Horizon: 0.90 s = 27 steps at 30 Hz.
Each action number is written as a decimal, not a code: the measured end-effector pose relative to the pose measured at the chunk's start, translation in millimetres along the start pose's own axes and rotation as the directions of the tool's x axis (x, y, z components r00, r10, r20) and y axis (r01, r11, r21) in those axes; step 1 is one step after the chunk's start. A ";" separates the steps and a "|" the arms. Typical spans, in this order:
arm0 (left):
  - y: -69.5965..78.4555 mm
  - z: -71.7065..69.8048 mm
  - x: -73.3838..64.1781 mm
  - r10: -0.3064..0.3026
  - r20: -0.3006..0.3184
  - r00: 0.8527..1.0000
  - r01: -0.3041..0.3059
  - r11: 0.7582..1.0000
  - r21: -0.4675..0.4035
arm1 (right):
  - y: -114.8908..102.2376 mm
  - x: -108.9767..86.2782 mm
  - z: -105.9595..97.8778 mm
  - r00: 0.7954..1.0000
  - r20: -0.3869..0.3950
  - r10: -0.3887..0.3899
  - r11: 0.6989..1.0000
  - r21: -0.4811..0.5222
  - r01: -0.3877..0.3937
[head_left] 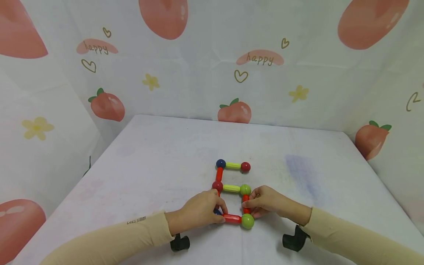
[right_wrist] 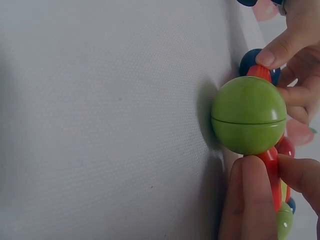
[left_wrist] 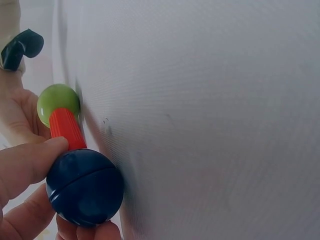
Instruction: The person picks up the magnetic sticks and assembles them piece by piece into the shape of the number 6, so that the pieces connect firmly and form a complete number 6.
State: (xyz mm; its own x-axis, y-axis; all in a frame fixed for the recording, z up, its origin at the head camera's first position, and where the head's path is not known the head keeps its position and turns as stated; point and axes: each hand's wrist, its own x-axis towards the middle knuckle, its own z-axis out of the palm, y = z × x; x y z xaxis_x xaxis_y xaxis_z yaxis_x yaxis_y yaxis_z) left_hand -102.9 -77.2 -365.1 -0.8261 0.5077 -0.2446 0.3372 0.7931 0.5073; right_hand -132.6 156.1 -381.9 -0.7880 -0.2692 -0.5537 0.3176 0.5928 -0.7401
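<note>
A flat figure of coloured balls and rods, like a magnetic building set, lies on the table. My left hand (head_left: 202, 208) grips its near left corner, a dark blue ball (left_wrist: 85, 187); the thumb touches the end of a red rod (head_left: 233, 219) there. That rod runs to a green ball (head_left: 247, 221) at the near right corner. Between thumb and fingers, my right hand (head_left: 269, 200) pinches another red rod (right_wrist: 271, 170), which joins this green ball to a second green ball (head_left: 245, 190) farther back. The left hand partly hides the left side rod.
Farther back, the figure continues with a red ball (head_left: 217, 186), yellow-green rods (head_left: 231, 188), a blue ball (head_left: 221, 163) and a red end ball (head_left: 245, 166). The white table (head_left: 165, 147) ends at a fruit-printed cloth (head_left: 195, 73). Black wrist mounts (head_left: 180, 243) hang below both cuffs.
</note>
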 end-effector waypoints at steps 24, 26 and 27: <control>8.0 -69.1 -8.9 -0.062 -0.329 0.942 0.044 0.997 -0.063 | -7.3 -23.7 -49.7 0.983 -0.071 -0.170 0.985 0.016 0.172; 7.0 -73.9 -9.5 -0.037 -0.416 0.909 0.045 0.999 0.009 | -12.1 -28.1 -57.1 0.961 -0.107 -0.254 0.967 0.008 0.256; 5.9 -74.8 -9.3 -0.014 -0.458 0.889 0.045 0.997 0.058 | -14.2 -29.9 -59.7 0.947 -0.132 -0.293 0.956 -0.017 0.293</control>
State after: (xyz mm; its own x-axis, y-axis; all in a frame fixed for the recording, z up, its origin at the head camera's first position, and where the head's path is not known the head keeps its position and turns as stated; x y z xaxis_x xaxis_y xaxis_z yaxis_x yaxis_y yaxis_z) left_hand -127.0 -102.4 -298.0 -0.9458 0.2858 0.1544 0.3249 0.8333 0.4473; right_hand -145.0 201.1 -332.1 -0.9087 -0.3288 -0.2572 0.0633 0.5006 -0.8634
